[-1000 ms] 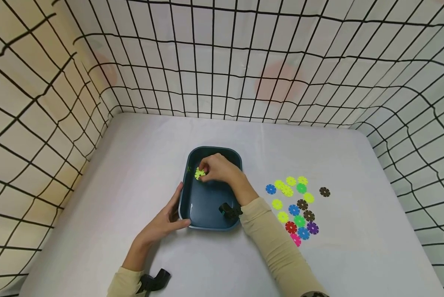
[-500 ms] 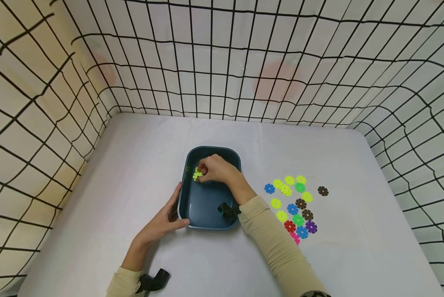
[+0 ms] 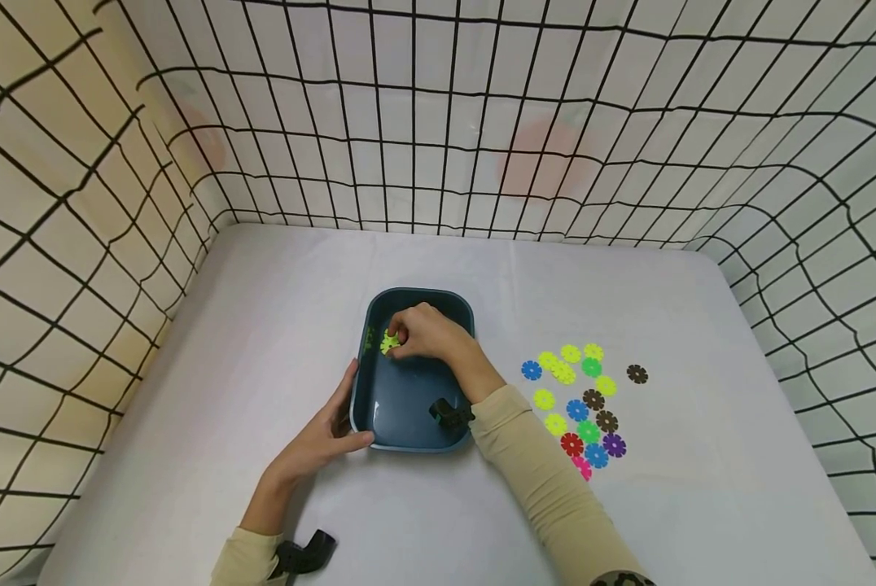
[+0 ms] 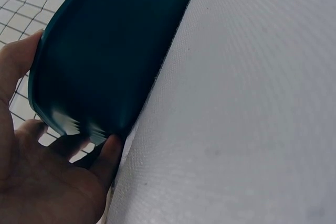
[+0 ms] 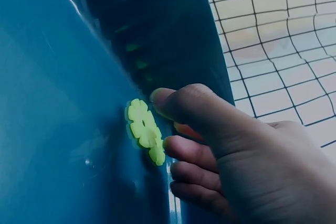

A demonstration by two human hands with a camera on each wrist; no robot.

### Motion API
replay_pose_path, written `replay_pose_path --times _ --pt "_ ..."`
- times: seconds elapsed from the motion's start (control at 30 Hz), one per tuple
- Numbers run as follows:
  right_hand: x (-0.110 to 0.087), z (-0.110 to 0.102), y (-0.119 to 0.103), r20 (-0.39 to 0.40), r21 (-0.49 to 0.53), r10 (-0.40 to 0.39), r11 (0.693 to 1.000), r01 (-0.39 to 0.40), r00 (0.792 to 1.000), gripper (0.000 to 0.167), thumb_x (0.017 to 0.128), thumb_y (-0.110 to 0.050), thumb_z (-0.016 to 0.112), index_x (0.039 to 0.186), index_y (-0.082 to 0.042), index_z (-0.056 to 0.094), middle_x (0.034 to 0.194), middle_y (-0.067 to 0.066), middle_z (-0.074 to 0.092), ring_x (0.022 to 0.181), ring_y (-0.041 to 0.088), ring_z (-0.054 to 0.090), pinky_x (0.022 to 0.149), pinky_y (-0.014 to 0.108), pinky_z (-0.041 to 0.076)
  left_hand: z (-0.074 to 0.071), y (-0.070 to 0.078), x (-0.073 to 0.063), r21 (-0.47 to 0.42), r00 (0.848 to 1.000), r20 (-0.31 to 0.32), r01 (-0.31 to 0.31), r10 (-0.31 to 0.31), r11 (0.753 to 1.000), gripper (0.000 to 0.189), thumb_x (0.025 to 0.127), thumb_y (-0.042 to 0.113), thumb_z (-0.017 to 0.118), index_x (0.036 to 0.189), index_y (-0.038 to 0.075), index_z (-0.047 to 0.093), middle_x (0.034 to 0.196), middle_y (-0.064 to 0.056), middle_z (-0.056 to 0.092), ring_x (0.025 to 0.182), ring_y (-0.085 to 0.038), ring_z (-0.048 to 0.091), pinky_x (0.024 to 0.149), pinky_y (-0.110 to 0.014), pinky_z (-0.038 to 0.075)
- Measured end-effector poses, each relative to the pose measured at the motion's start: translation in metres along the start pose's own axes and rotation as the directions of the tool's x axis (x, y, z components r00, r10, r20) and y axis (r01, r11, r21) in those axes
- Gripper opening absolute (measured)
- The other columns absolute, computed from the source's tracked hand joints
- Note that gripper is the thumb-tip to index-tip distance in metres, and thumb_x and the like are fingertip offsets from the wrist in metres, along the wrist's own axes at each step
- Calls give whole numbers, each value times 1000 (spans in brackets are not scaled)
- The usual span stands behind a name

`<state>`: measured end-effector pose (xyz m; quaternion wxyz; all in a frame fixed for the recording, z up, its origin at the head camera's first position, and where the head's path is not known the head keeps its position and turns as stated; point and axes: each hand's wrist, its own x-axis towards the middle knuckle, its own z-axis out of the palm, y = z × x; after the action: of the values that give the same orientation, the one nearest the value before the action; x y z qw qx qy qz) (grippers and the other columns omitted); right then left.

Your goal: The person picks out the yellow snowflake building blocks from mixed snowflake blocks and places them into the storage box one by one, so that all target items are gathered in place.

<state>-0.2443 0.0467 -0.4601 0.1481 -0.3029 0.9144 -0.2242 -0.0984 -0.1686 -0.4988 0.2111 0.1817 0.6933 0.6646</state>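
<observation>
My left hand point(image 3: 326, 433) holds a dark blue plastic tray point(image 3: 409, 415) at its near left corner, thumb at the front rim and fingers along the outer left wall. In the left wrist view the fingers curl about the tray's end. Inside the tray is my right hand point(image 3: 429, 332), its fingertips beside yellow-green notched snowflake discs point(image 5: 144, 124). At least two of these discs seem to overlap on the tray floor by the left wall. The right thumb stands apart from the index finger; a fingertip is at the discs' edge, and whether it touches I cannot tell.
Several loose snowflake discs, yellow, blue point(image 3: 577, 410), green, brown, red point(image 3: 572, 444), purple and pink, lie on the white table right of the tray. One brown disc point(image 3: 637, 374) lies farther right. A black wire grid point(image 3: 438, 163) encloses the back and sides.
The yellow-green disc at the right fingertips has gone slightly left, and its green reflection on the tray wall has grown. The left hand keeps its hold on the tray.
</observation>
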Motion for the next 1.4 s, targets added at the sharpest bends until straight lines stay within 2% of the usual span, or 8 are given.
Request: replay_pose_path --times 0.37,0.6,0.67,0.83,1.03,1.13,1.27,1.4 --pt "-1 -8 -9 -54 32 -39 999 41 998 30 82 -31 77 104 -11 72 94 0 70 82 9 62 75 25 52 0 1 1 3 1000 -5 -2 2 1000 102 89 10 68 156 37 -5 165 -5 -13 149 -44 0 111 -62 17" --pt "-10 -25 -21 -69 21 -36 999 37 997 32 83 -32 76 106 -10 71 102 3 71 90 12 62 83 29 52 4 0 2 -1 1000 3 -8 8 1000 102 88 12 69 156 37 -3 165 -7 -12 148 -48 3 111 -65 19" --pt "-15 -32 -23 -83 29 -32 999 35 996 33 83 -31 76 107 -8 71 104 5 71 93 15 64 84 30 52 4 0 3 10 1000 3 -13 13 1000 102 89 12 69 156 36 -3 165 -8 -12 148 -47 5 113 -55 27" --pt "-32 -53 -30 -153 74 -47 996 58 987 36 83 -25 77 110 -3 69 102 12 71 95 25 66 83 33 52 2 -1 1 51 1000 -4 -19 19 999 102 90 9 67 156 36 -5 165 -8 -12 148 -46 6 108 -25 34" --pt "-60 -74 -32 -231 44 -26 998 37 973 34 81 -26 78 107 -5 70 99 9 70 91 20 64 82 31 52 2 0 -2 69 1000 -23 3 -2 998 101 90 11 67 155 39 -5 165 -7 -11 149 -46 5 112 -45 29" --pt "-74 -79 -26 -254 33 -8 999 16 967 32 81 -26 78 105 -6 70 99 9 70 91 20 64 82 31 52 2 -1 -3 71 1000 -25 6 -4 997 101 90 11 67 155 39 -5 165 -7 -11 148 -47 6 112 -48 28" --pt "-95 -80 -16 -280 23 7 1000 -1 960 30 81 -26 78 102 -6 70 96 9 70 89 22 63 79 32 52 2 -1 -3 73 1000 -16 -5 6 997 101 90 10 67 155 38 -6 165 -8 -12 148 -48 5 111 -45 30" --pt "-118 -79 -5 -309 20 38 999 -34 950 30 80 -25 78 101 -6 70 91 7 68 85 22 60 74 31 50 2 0 -2 65 1000 -13 -11 12 998 102 90 9 66 155 37 -6 164 -7 -12 148 -47 5 108 -29 34"
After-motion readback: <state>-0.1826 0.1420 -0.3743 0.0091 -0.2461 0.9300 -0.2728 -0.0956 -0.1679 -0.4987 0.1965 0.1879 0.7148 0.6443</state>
